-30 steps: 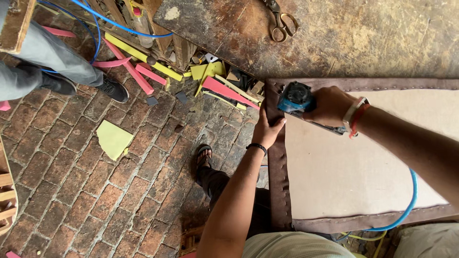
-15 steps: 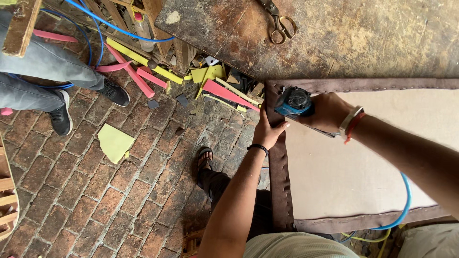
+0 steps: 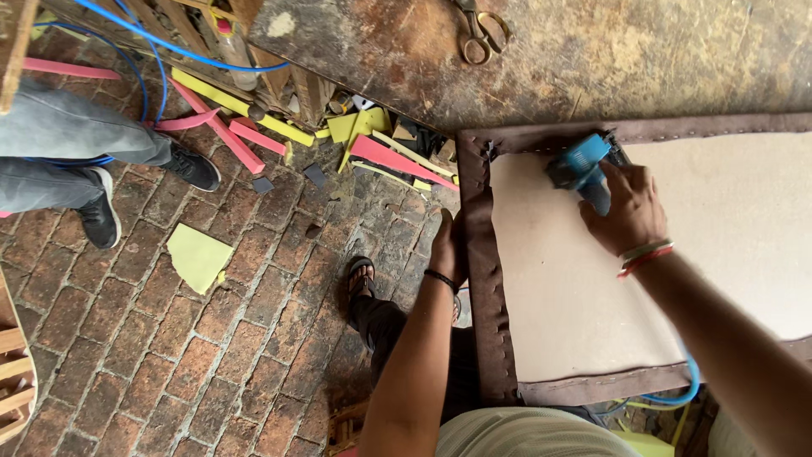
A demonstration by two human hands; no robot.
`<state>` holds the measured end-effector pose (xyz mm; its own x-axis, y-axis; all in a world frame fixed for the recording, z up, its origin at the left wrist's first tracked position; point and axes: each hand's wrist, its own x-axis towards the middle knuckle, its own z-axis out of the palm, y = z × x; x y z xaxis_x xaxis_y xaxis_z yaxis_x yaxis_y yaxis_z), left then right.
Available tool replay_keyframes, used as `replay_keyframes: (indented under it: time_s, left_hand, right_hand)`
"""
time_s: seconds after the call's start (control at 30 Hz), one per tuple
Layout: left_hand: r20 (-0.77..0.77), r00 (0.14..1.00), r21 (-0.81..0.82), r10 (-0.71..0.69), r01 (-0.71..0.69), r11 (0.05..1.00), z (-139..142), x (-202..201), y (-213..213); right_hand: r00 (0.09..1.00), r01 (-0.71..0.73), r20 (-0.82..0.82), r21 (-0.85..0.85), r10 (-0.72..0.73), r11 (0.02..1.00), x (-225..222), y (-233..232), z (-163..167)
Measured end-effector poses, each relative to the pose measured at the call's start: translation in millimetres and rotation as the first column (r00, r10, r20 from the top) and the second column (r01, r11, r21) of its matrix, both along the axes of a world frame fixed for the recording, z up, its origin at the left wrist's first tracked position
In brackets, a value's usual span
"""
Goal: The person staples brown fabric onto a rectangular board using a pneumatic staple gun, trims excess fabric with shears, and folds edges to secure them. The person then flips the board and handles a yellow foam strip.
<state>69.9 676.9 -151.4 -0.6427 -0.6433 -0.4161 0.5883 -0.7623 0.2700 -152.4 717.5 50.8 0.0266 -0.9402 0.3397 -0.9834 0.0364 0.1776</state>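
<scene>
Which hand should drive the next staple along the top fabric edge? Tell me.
Probably the right hand: it grips the blue staple gun at the panel's top corner. The left hand presses the brown fabric edge on the panel's side.

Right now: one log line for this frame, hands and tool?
left hand: flat on panel fabric edge | right hand: grips blue stapler near top corner | scissors: idle on bench

A blue handheld staple gun (image 3: 582, 162) sits nose-down near the top left corner of a pale flat board panel (image 3: 592, 279), whose dark brown fabric edging (image 3: 484, 279) is folded over the rim and lies flat along the left and bottom sides.
</scene>
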Motion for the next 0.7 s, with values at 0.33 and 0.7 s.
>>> replay_keyframes:
  time_s: [0.33,0.7]
  left_hand:
    - [-0.463,0.882,-0.294,-0.089,-0.058,0.954,-53.9,-47.7,-19.6]
    - [0.29,0.942,-0.344,0.166,-0.059,0.937,-8.0,-14.1,9.1]
  right_hand:
    - [0.498,-0.1,0.597,0.76,-0.628,0.643,97.9,-41.2,-52.6]
    - [0.156,-0.222,0.829,0.559,-0.537,0.799,69.0,-26.5,-80.0]
